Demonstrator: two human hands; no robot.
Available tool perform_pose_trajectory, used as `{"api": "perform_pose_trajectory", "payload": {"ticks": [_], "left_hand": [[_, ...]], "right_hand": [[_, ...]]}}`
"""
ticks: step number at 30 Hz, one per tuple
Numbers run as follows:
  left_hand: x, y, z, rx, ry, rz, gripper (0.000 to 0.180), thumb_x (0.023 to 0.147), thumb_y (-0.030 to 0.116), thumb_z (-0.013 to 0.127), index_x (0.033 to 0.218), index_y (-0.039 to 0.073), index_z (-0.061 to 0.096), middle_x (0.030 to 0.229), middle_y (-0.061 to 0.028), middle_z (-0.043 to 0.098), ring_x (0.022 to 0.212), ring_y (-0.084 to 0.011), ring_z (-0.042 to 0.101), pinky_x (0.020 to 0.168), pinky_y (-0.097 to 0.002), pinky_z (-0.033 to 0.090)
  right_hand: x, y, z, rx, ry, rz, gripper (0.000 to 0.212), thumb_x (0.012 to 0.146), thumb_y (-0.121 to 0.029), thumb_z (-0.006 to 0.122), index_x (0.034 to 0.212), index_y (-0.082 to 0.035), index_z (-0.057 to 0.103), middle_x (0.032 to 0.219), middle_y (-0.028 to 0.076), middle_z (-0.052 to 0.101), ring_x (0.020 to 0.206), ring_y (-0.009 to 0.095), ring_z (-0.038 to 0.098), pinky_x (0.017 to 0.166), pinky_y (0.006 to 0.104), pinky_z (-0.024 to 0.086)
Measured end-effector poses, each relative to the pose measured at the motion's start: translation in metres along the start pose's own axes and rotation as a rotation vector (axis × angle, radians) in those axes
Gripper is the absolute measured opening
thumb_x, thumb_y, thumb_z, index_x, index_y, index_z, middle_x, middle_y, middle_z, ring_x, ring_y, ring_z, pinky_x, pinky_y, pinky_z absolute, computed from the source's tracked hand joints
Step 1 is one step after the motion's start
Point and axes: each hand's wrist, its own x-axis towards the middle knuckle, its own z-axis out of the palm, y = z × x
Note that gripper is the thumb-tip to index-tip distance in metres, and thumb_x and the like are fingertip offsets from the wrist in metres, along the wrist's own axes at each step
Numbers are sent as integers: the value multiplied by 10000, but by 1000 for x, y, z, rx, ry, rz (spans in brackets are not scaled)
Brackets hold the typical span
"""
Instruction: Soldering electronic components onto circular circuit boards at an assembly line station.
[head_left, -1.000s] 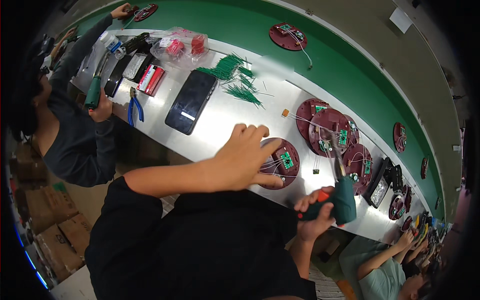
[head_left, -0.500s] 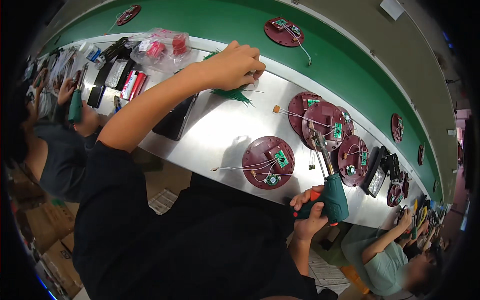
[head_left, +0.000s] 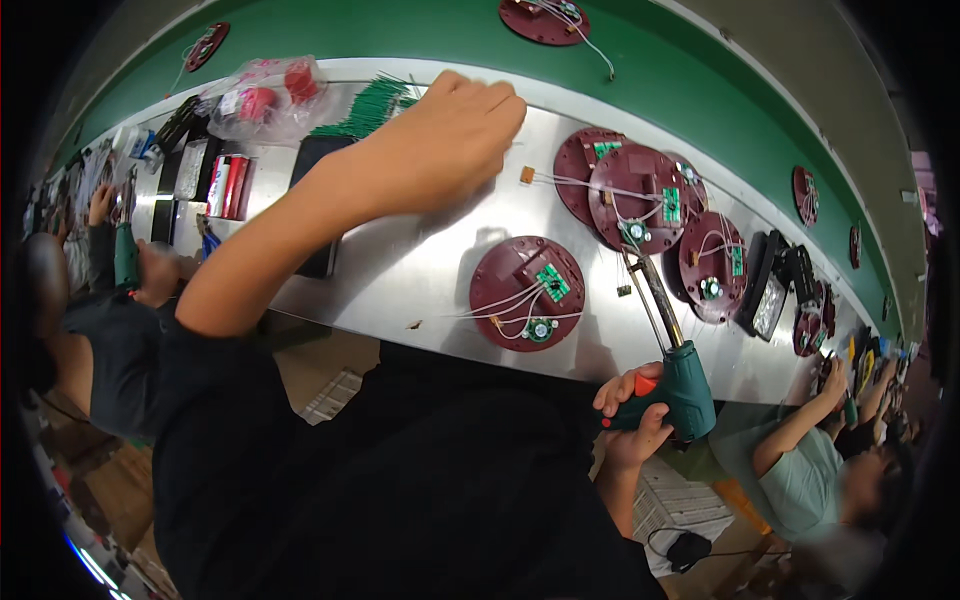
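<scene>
My right hand [head_left: 640,415] grips a green soldering gun [head_left: 688,390] with a red trigger. Its long tip points away from me, just at the near edge of a stack of dark red round discs [head_left: 645,185]. My left hand [head_left: 465,145] hovers above the metal bench with its fingers curled together; its fingertips are hidden from view, so whatever they pinch cannot be seen. A bundle of green wires [head_left: 375,105] lies left of that hand. Nearer me rests a single dark red disc [head_left: 500,285] bearing a green circuit board, a small round part and white wires.
A black phone [head_left: 318,250], a red and white pack [head_left: 228,187] and a clear bag [head_left: 262,100] lie to the left. Beyond the bench runs a green belt [head_left: 660,70] carrying more discs. Co-workers sit on both sides, one in a light green shirt [head_left: 805,470].
My left hand has come away from the green wires, toward me and to the right. The soldering gun's tip has drawn back from over the stacked discs. The whole view has shifted a little.
</scene>
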Motion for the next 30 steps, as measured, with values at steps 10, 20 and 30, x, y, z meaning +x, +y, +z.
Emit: {"api": "perform_pose_trajectory", "payload": {"ticks": [10, 20, 30], "left_hand": [[-33, 126, 7, -824, 109, -427, 200, 911, 90, 800, 1065, 90, 672, 858, 6, 732, 873, -168, 714, 1196, -482, 322], [-37, 139, 22, -558, 261, -349, 326, 852, 39, 818, 1146, 100, 692, 827, 37, 743, 866, -176, 722, 1203, -487, 353], [-29, 138, 16, -509, 195, -323, 341, 857, 27, 801, 1170, 113, 695, 809, 33, 722, 875, -176, 721, 1211, -496, 372]], "right_hand": [[-8, 3, -10, -614, 23, -238, 762, 1000, -703, 629, 1038, 51, 728, 892, 107, 712, 735, 189, 670, 655, 301, 533], [-9, 4, -16, -582, 9, -107, 749, 975, -692, 681, 863, 46, 739, 883, 145, 729, 643, 171, 664, 589, 284, 533], [-1, 3, -21, -711, -95, -238, 655, 995, -639, 700, 815, -11, 739, 725, 62, 706, 915, 310, 750, 707, 358, 591]]}}
